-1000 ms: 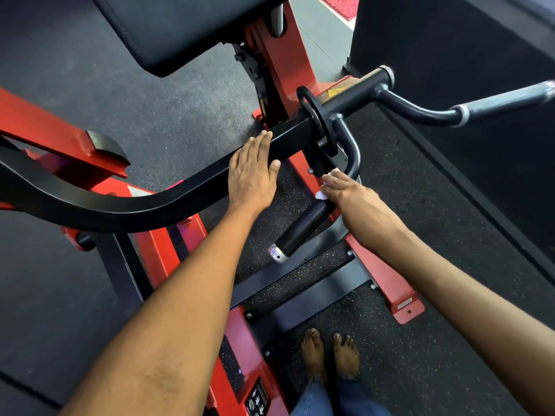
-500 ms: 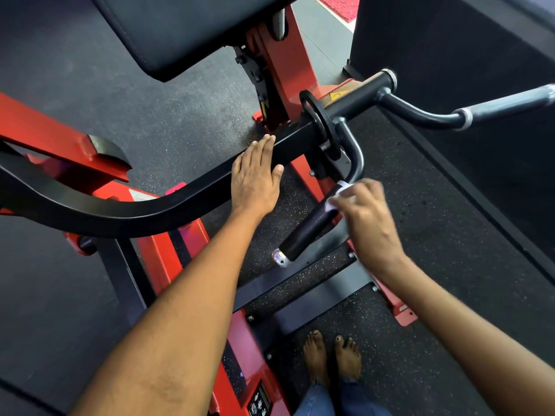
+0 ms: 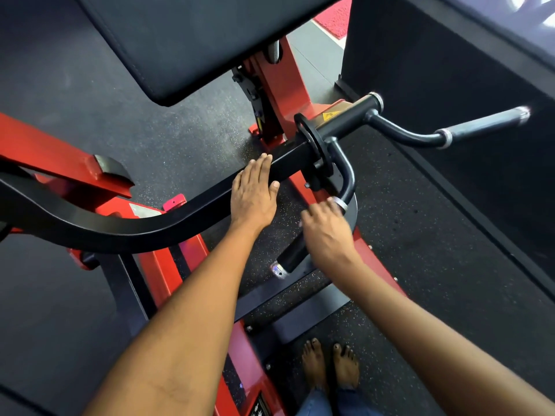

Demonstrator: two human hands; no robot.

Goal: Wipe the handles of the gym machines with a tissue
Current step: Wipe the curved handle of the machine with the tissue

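Under right hand (image 3: 326,232) fingers: near handle (image 3: 292,253), gripped, tissue hidden, mid-wipe; left hand (image 3: 253,193) flat on bar (image 3: 186,210). Next: far handle (image 3: 480,124).

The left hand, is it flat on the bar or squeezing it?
Flat. The left hand lies palm-down on the black bar with its fingers straight and together, not curled around it.

Both forearms bare, no sleeves visible. Left hand (image 3: 253,195), right hand (image 3: 326,232): no rings, no gloves. Feet (image 3: 330,364) bare, toenails dark-painted. Blue denim trouser hems (image 3: 318,405) just below feet.
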